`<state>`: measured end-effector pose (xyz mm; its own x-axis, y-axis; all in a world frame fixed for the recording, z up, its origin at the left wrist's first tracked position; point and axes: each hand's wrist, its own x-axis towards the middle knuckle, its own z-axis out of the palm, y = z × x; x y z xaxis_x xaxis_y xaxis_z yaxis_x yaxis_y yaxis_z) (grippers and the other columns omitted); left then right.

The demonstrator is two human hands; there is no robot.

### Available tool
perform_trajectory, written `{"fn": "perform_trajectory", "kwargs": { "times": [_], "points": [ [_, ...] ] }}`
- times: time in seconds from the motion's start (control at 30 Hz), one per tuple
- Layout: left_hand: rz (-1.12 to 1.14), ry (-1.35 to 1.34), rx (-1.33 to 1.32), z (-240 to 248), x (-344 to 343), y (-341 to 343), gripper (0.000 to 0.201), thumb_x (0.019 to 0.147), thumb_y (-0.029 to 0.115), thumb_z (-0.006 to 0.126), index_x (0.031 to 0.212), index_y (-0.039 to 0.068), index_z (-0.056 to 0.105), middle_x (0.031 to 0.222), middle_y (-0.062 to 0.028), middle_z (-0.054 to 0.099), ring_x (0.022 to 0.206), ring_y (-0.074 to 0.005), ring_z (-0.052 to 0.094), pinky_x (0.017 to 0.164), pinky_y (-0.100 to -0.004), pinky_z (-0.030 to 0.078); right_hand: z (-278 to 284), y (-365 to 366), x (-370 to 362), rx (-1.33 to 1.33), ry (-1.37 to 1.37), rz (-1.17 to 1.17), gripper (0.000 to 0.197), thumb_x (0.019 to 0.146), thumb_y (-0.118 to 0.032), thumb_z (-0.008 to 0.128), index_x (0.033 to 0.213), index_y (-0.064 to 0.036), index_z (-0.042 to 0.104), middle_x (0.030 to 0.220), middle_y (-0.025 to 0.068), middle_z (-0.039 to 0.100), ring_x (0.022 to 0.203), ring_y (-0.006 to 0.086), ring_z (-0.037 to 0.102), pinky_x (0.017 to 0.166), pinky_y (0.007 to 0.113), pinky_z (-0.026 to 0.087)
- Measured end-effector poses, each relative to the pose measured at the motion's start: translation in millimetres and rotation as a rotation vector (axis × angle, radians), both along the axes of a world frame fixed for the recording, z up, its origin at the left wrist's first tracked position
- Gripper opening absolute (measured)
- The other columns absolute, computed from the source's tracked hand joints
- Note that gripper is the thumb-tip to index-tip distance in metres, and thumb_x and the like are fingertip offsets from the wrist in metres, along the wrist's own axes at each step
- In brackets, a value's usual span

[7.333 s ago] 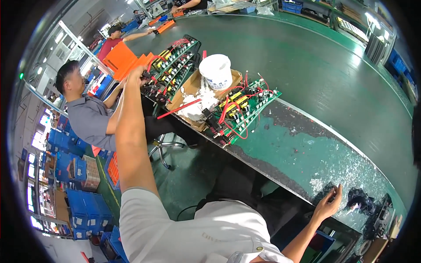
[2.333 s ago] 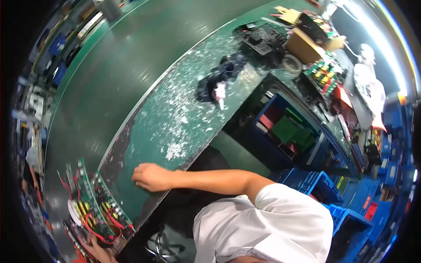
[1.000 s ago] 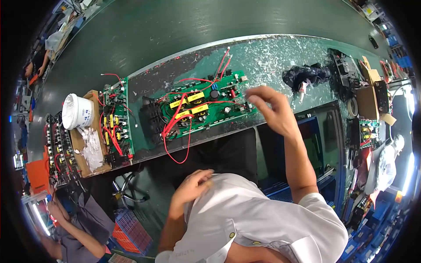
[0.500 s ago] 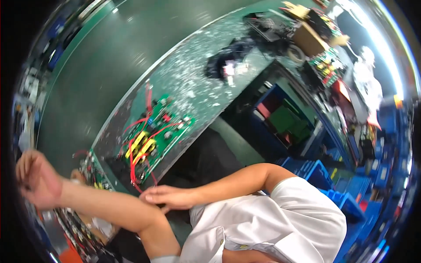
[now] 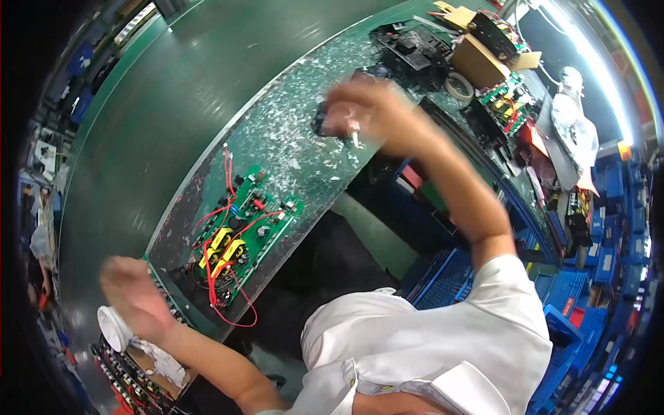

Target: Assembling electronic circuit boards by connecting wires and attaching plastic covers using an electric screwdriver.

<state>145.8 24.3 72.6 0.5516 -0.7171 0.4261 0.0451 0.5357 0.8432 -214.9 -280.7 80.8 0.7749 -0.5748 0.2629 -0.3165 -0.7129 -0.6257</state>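
Note:
A green circuit board (image 5: pixel 266 232) with yellow-wrapped transformers (image 5: pixel 223 250) and long red wires (image 5: pixel 227 197) lies on the near-left part of the workbench (image 5: pixel 277 131). My left hand (image 5: pixel 138 297) hovers just left of the bench end, smeared by motion, and I see nothing held in it. Beside it is a white round thing (image 5: pixel 114 329). My right hand (image 5: pixel 366 114) reaches over the middle of the bench, also blurred. A dark object (image 5: pixel 319 124) shows partly from under it; contact between them cannot be made out.
At the far end sit black plastic parts (image 5: pixel 415 48), a tape roll (image 5: pixel 459 86), a cardboard box (image 5: pixel 481 61) and another board (image 5: pixel 508 107). Blue crates (image 5: pixel 443 280) stand to my right. Several dark boards (image 5: pixel 128 377) are stacked at lower left.
My right hand has moved from the near bench edge by the red wire out over the dark object. My left hand has shifted rightward, closer to the bench end. The circuit board stays put.

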Motion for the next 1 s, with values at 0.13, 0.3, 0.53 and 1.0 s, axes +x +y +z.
{"fn": "perform_trajectory", "kwargs": {
  "times": [0.13, 0.3, 0.53, 1.0],
  "points": [
    [-0.39, -0.304, 0.25, -24, -92, 46, 0.046, 0.088, 0.035, 0.072, 0.113, -0.003, 0.064, 0.097, -0.0137, 0.065, 0.084, -0.0242, 0.063, 0.074, -0.0339, 0.052, -31, -222, -54, -0.36, 0.012, -0.585, 0.057, 0.088, -0.036, 0.073, 0.131, -0.0029, 0.056, 0.122, 0.0219, 0.065, 0.108, 0.0324, 0.067, 0.092, 0.04, 0.052],
    [-0.527, -0.287, 0.745, -55, -149, 61, 0.038, 0.08, 0.006, 0.076, 0.115, -0.004, 0.064, 0.111, -0.0139, 0.065, 0.1, -0.0257, 0.066, 0.09, -0.0374, 0.053, -65, -329, -44, -0.664, 0.406, -0.488, 0.047, 0.084, -0.001, 0.048, 0.127, -0.0118, 0.062, 0.12, 0.0241, 0.061, 0.115, 0.0417, 0.057, 0.098, 0.046, 0.048],
    [-0.67, 0.085, 0.915, -129, -195, 86, 0.047, 0.088, 0.007, 0.072, 0.133, 0.002, 0.057, 0.121, -0.0098, 0.063, 0.101, -0.0158, 0.065, 0.088, -0.0303, 0.054, -91, -402, -74, -0.519, 0.559, -0.447, 0.022, 0.086, -0.013, 0.059, 0.104, -0.0086, 0.071, 0.106, 0.0212, 0.069, 0.102, 0.0419, 0.064, 0.09, 0.046, 0.051],
    [0.037, -0.143, 0.224, -6, -128, -119, 0.069, 0.081, 0.013, 0.082, 0.138, -0.002, 0.047, 0.126, -0.0075, 0.059, 0.112, -0.0148, 0.057, 0.095, -0.0322, 0.048, -4, 29, 103, 0.862, -0.809, 0.167, 0.012, 0.091, -0.009, 0.069, 0.099, -0.001, 0.069, 0.079, 0.0018, 0.064, 0.068, 0.0056, 0.053, 0.059, 0.02, 0.039]
  ]
}}
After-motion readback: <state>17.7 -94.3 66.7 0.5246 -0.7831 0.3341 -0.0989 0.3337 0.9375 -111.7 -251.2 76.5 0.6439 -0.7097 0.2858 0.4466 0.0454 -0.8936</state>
